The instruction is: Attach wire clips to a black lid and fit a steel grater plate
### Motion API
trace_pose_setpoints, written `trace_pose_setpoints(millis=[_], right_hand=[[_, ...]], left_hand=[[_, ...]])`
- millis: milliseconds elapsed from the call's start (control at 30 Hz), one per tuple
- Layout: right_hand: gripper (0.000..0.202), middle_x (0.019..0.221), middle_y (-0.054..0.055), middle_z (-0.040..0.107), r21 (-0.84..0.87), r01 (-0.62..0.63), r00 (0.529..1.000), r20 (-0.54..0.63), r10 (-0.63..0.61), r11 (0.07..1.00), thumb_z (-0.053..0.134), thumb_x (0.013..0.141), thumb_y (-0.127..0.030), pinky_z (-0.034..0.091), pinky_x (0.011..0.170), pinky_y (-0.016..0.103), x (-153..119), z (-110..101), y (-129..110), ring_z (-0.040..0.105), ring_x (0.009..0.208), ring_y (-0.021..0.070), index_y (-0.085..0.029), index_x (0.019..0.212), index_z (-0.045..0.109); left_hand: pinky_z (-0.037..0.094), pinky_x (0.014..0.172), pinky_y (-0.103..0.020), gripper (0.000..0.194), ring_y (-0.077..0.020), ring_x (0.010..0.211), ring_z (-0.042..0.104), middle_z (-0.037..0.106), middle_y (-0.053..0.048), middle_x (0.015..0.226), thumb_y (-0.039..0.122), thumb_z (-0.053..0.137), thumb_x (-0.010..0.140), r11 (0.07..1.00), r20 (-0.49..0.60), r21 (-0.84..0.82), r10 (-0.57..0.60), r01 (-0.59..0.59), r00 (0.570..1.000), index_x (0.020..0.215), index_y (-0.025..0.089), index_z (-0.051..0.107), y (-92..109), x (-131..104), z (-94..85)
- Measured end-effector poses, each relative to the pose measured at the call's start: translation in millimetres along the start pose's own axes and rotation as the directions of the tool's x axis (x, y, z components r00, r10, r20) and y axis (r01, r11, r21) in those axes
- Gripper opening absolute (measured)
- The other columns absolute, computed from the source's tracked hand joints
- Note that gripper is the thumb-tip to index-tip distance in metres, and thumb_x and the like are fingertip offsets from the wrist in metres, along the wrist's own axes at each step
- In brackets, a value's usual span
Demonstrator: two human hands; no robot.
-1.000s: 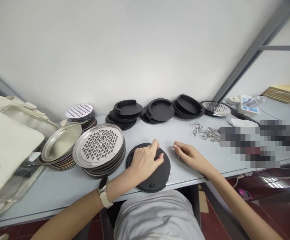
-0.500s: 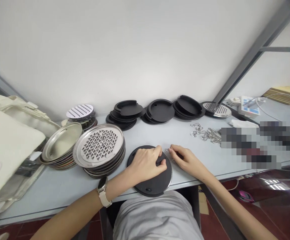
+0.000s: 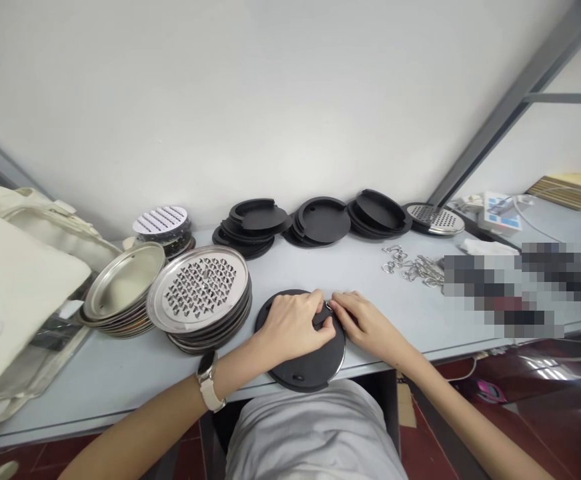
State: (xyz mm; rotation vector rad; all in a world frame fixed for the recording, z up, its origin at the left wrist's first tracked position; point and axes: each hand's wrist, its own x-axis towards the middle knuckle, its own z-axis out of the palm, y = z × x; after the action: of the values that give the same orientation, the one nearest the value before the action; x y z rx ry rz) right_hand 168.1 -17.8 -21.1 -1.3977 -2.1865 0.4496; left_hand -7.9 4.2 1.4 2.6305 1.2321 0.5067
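Observation:
A round black disc (image 3: 306, 367) with a shiny metal edge lies near the table's front edge. My left hand (image 3: 295, 325) rests over it, thumb and fingers pinching a small black piece (image 3: 321, 316) at its upper right. From the right, my right hand (image 3: 365, 321) pinches a small metal clip (image 3: 329, 305) against that black piece. Beyond my right hand is a loose pile of metal clips (image 3: 423, 269). The underside of the black piece is hidden by my left fingers.
Metal grater discs (image 3: 199, 290) and shallow metal plates (image 3: 125, 283) are stacked on the left, beside a cream bag (image 3: 20, 280). Three groups of black discs (image 3: 260, 217) line the wall. A perforated disc (image 3: 435, 220) lies at the back right.
My right hand has moved left with the metal clip, from beside the disc to the black piece. My left hand has stayed in place.

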Motion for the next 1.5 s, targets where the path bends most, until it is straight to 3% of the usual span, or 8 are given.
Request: trace_pose_setpoints(millis=[767,1500], right_hand=[[0.026,0.071,0.002,0.054,0.021,0.012,0.996,0.091,-0.014,1.0,0.032,0.097,-0.018,0.039,0.072,0.031,1.4,-4.2,2.1,0.051,0.069,0.0183,-0.02,0.075,0.046],[0.029,0.064,0.0,0.053,0.028,-0.008,0.993,0.117,0.004,1.0,0.034,0.097,-0.024,0.038,0.07,0.03,-1.1,-9.0,4.0,0.048,0.06,0.0153,-0.021,0.07,0.044]], left_hand=[[0.038,0.054,-0.029,0.016,-0.0202,0.065,0.063,0.066,0.001,0.076,0.037,0.05,0.082,0.997,0.056,0.07,0.012,-0.016,0.998,0.087,0.022,0.048,2.0,3.0,0.7],[0.041,0.057,-0.029,0.018,-0.0207,0.066,0.064,0.067,0.0,0.078,0.039,0.05,0.082,0.998,0.074,0.06,-0.027,0.022,0.997,0.088,0.022,0.049,4.5,1.5,-1.0]])
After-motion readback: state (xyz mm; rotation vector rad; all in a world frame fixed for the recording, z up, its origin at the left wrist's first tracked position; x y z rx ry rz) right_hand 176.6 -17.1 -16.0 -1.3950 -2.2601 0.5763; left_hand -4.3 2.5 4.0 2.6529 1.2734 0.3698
